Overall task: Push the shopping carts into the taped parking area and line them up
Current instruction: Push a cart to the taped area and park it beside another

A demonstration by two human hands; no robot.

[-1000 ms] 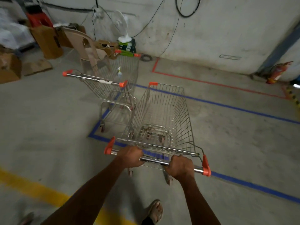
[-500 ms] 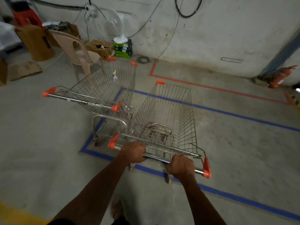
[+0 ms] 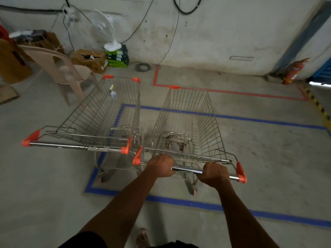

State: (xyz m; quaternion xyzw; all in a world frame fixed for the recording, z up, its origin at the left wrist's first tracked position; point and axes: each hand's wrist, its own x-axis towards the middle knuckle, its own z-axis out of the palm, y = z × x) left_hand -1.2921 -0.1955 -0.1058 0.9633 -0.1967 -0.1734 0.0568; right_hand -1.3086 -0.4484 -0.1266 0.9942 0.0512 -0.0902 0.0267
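Here I am parking the second cart (image 3: 186, 126) beside the first cart (image 3: 100, 119), which stands at ten o'clock from me. Both hands are clenched on the second cart's steel handle bar (image 3: 188, 170): my left hand (image 3: 161, 167) near its left orange end cap, my right hand (image 3: 214, 174) near the right one. The cart sits inside the blue tape rectangle (image 3: 197, 203), its rear wheels just ahead of the near tape line, its handle slightly behind the first cart's handle (image 3: 71, 145); their orange end caps are just beside each other. I judge the next move to be a short, straight push forward so the two handles come level, without the baskets knocking, then letting go.

The concrete floor (image 3: 44, 194) is bare, grey and scuffed. A red tape outline (image 3: 232, 93) runs at twelve o'clock before a stained wall. At eleven o'clock stand a plastic chair (image 3: 59, 68), cardboard boxes (image 3: 89, 59) and a fan (image 3: 105, 29); a fire extinguisher (image 3: 293, 71) leans at two o'clock.
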